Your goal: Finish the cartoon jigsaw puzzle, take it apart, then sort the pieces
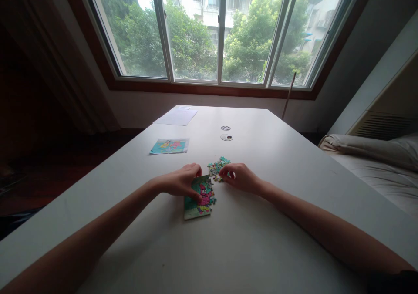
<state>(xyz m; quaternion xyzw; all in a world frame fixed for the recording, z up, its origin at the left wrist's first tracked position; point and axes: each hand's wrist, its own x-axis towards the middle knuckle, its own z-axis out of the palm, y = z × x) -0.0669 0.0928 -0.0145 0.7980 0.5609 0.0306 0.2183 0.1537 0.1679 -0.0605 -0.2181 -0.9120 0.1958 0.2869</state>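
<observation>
At a white counter point(261, 224) under a wide window point(222, 28), we work a small jigsaw. The half-built puzzle point(200, 202), bright with pink and green, lies on the counter near us, just left of centre. Our left hand point(181, 181) curls over its far left corner with the fingers pressed together and the thumb on the picture face, pinning it in place. Our right hand point(240, 177) rests just right of it, fingertips drawn together at the near edge of the loose pieces point(217, 167), which lie in a small heap touching the puzzle's far right corner. Whether a piece is already pinched between thumb and forefinger, we cannot tell.

As we judge it, the step in hand is choosing a piece from the heap while the built part is steadied. The next move calls for one piece lifted clear of its neighbours, turned to match the open right edge, and pressed in without shifting what is already joined.

Farther left lies a colour reference sheet point(170, 146), and beyond it a plain sheet of paper point(176, 116). Two small round discs point(226, 133) sit in the counter's far middle. A bed point(369, 148) stands at right.
</observation>
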